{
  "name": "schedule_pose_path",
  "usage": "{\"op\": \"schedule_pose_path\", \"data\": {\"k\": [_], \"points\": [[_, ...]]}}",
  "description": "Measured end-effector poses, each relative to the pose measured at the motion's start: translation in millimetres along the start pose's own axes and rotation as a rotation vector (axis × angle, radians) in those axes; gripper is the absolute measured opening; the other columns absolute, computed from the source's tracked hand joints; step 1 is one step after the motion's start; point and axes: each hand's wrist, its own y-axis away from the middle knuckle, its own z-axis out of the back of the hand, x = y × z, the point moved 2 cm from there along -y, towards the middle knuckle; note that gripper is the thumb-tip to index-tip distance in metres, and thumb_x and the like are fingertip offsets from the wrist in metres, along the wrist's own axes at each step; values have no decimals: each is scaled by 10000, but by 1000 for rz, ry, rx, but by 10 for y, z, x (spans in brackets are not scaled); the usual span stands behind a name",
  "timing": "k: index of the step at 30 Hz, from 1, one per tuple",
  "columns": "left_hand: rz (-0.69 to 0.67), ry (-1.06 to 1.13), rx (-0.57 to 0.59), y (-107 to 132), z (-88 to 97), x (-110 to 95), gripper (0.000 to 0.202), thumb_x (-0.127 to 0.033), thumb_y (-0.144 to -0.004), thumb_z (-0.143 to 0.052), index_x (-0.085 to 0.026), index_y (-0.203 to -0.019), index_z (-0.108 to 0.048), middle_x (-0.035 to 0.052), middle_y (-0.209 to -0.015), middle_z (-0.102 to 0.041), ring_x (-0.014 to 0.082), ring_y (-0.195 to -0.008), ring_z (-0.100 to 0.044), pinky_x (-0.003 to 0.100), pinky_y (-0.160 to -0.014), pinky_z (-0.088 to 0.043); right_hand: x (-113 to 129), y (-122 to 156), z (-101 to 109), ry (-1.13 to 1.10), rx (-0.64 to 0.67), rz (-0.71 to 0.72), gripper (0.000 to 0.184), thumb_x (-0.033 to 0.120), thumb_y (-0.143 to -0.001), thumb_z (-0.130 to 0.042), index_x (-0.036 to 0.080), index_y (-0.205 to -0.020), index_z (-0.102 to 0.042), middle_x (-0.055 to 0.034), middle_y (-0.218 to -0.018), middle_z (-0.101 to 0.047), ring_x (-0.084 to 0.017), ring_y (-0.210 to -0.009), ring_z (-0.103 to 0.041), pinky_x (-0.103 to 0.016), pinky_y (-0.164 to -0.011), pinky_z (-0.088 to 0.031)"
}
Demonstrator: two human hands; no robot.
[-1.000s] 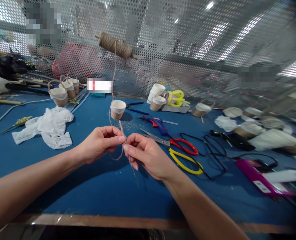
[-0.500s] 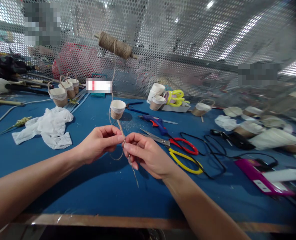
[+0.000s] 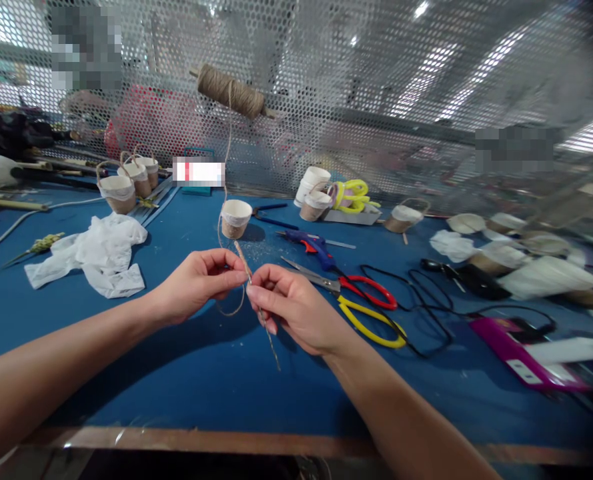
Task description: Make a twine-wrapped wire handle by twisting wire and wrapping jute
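Between my hands is a thin stick or wire (image 3: 272,348), its upper end wrapped in twine. My right hand (image 3: 291,307) pinches it below the wrapped part, and its bare end points down toward me. My left hand (image 3: 206,283) is closed in a pinch at the wrapped part, on the twine (image 3: 226,173) that runs down from a spool (image 3: 231,92) on the mesh. A loose loop of twine hangs under the left fingers. Just beyond the wrapped tip stands a small cup (image 3: 235,219) with a white top and a twine-coloured base.
Scissors (image 3: 366,303) with red and yellow handles and a blue glue gun (image 3: 309,245) lie right of my hands. White cloth (image 3: 96,257) lies at left. Handled cups (image 3: 119,193) stand behind it. Black cables (image 3: 426,300) run to a purple box (image 3: 516,350).
Both hands stay nearly in place. The stick's lower end has shifted slightly right and up, and the twine loop has moved a little left.
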Motion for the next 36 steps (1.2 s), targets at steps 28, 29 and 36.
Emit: {"op": "schedule_pose_path", "data": {"k": [28,29,36], "points": [[52,35,-55,45,-68,-13,157,-232,-661,-668,-120,-655,-559,-30,-599,-533,20,-443,-384,179,-419,-240,-38,-7,18,283,-14,36,146,297,-770,-546,164,-743,-491,42,-610,-493,-49,-434,-435,-186,-387,-357],[59,55,-25,44,-69,-12,154,-230,-665,-666,-121,-660,-556,-25,-613,-543,22,-450,-395,179,-421,-244,-42,-12,23,218,43,11,148,299,-768,-550,163,-750,-494,38,-619,-507,-48,-432,-440,-183,-380,-360],[82,75,-82,18,-56,-5,183,-220,-644,-684,-114,-630,-535,-40,-570,-519,6,-407,-360,166,-389,-210,-16,-10,19,272,-43,50,153,269,-758,-566,164,-694,-475,57,-568,-488,-37,-413,-440,-174,-388,-365]]}}
